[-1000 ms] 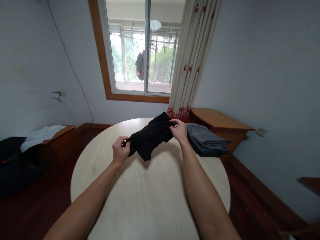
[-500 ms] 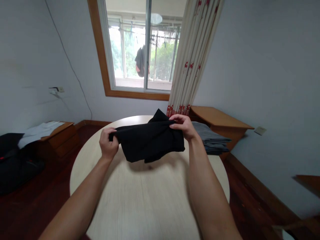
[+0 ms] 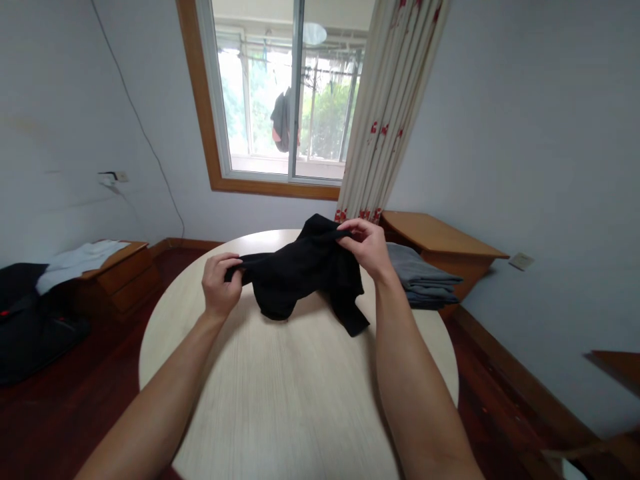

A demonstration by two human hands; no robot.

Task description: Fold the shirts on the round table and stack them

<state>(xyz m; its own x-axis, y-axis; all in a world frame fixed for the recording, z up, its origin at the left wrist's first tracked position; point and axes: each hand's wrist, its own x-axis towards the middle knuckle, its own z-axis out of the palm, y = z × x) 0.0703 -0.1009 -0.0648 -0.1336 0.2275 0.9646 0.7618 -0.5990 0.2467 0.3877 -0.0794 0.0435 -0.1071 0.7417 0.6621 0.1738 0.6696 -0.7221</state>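
Observation:
A black garment (image 3: 305, 267) is stretched between my two hands above the far half of the round table (image 3: 300, 393). Its exact kind does not show, since it is bunched and partly folded. My left hand (image 3: 221, 281) grips its left end, thumb against curled fingers. At the upper right, my right hand (image 3: 367, 247) pinches the cloth's edge between thumb and fingers. Lower flaps of the cloth hang down, one toward the right near the tabletop.
Folded grey and dark clothes (image 3: 425, 277) are stacked at the table's right edge, by a wooden desk (image 3: 440, 237). To the left stand a low wooden cabinet (image 3: 123, 283) with white cloth on it and a black bag (image 3: 40, 340). A curtain (image 3: 383, 127) hangs beside the window.
The cloth has gone from a fairly flat, taut band to a more crumpled shape, with a flap dropping at the right. My right hand has risen slightly; my left has shifted slightly right.

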